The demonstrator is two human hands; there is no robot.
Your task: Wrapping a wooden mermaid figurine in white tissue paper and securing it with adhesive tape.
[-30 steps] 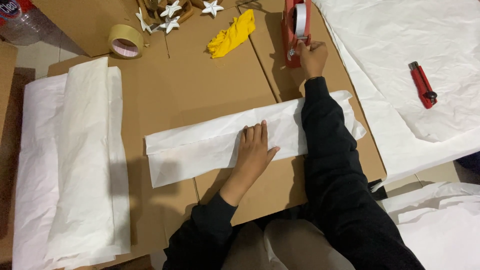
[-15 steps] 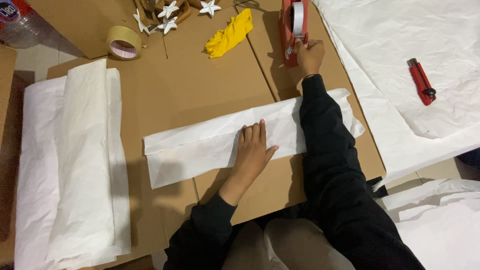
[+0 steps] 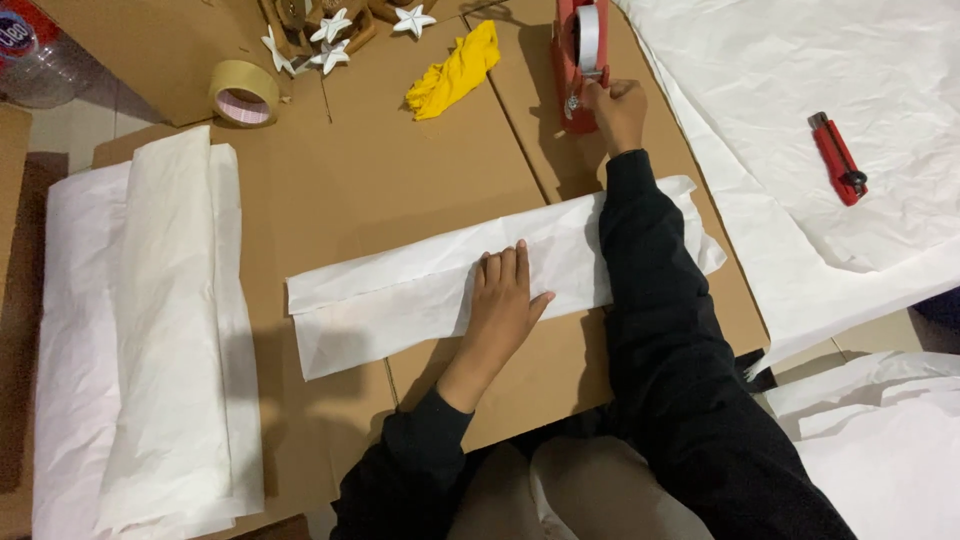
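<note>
folded paper [image 3: 420,290]: white, creased, long flat strip, lies slanted across the brown cardboard surface, left end lower, right end under the dark sleeve, pressed flat near its middle | tape dispenser [image 3: 578,60]: red, holds a white tape roll, stands at the far edge of the surface, gripped at its near end
</note>
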